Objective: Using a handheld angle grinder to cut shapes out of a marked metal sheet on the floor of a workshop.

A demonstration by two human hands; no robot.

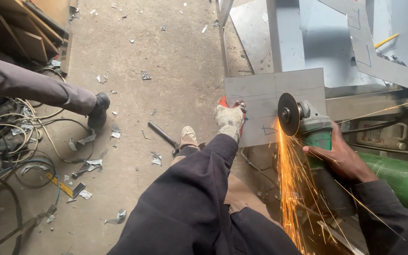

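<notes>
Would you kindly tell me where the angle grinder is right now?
In the head view, right of centre: the right hand holds the angle grinder, its disc on the grey metal sheet.

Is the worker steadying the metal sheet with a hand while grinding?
No, a gloved foot presses the metal sheet; the right hand grips the green angle grinder.

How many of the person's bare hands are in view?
1. The right hand grips the green angle grinder cutting the metal sheet. The left hand is out of view; a shoe pins the sheet.
</notes>
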